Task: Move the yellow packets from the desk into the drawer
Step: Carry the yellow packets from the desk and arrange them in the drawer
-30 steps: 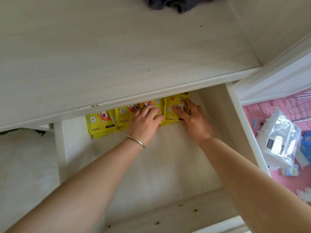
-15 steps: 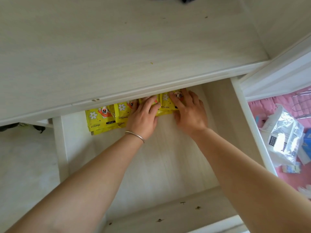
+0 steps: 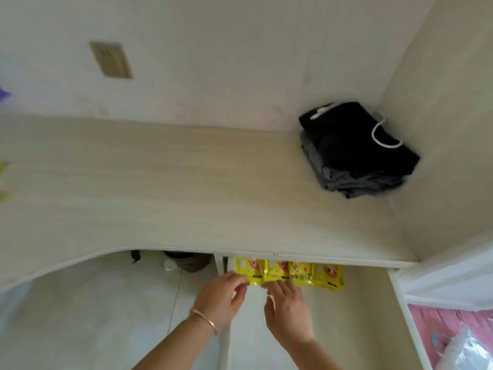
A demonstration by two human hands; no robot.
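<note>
Several yellow packets [image 3: 289,273] lie in an overlapping row at the back of the open drawer [image 3: 360,316], partly tucked under the desk's front edge. My left hand [image 3: 221,296], a bracelet on its wrist, has loosely curled fingers touching the near corner of the leftmost packet. My right hand [image 3: 289,308] is spread flat over the drawer floor, its fingertips at the near edge of the middle packets. Neither hand holds a packet. No yellow packet lies on the desk top [image 3: 186,196].
A folded stack of black and grey clothes [image 3: 354,153] sits in the desk's far right corner against the wall. Dark things lie on the pale floor under the desk at left [image 3: 184,260]. Pink bedding and a plastic bag [image 3: 464,348] are at the lower right.
The view has tilted up and now takes in the wall and the clothes. Both hands have slid back from on top of the packets to their near edge and shifted left.
</note>
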